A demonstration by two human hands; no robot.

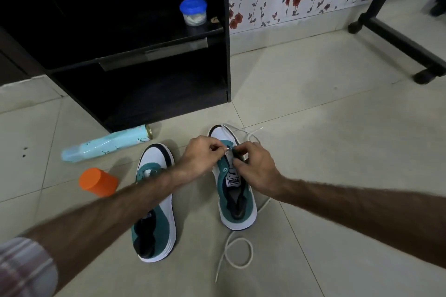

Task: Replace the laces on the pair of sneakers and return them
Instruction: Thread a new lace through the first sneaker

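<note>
Two green and white sneakers stand side by side on the tiled floor. The left sneaker has no lace in its eyelets, and my left forearm crosses over it. Both hands work at the front eyelets of the right sneaker. My left hand pinches the white tip of a lace at an eyelet. My right hand pinches the lace on the other side of the tongue. The white lace trails past the shoe's right side, loops on the floor behind the heel and also shows beyond the toe.
An orange cup and a pale blue spray can lie on the floor to the left. A black shelf unit with a blue-lidded jar stands ahead. A black stand's legs cross the floor at the far right.
</note>
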